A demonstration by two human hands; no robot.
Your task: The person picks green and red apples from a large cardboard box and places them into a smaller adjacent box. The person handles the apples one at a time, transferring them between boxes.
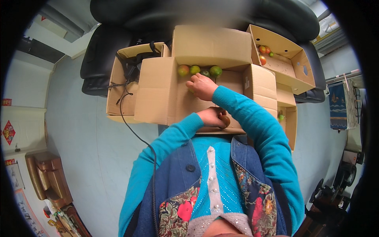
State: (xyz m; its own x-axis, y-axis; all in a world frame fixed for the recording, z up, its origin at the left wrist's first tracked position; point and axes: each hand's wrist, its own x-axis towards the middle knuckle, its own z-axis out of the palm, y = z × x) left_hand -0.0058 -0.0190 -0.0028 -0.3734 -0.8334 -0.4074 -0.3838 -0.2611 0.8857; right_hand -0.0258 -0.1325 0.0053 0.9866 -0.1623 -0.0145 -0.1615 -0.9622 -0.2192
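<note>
An open cardboard box lies before me with its flaps folded out. Along its far wall sit a reddish-green tomato, a yellow-green tomato, a darker green tomato and a larger green tomato. My right hand is just on the near side of this row, fingers curled over a green tomato, mostly hidden beneath them. Closer to my body, my left hand grips a reddish-brown tomato by the box's near wall.
At right, a cardboard tray holds several red tomatoes and a small green one. Below it, another box contains a green tomato. The left box holds black straps; a cable runs toward me. Behind stands a black sofa.
</note>
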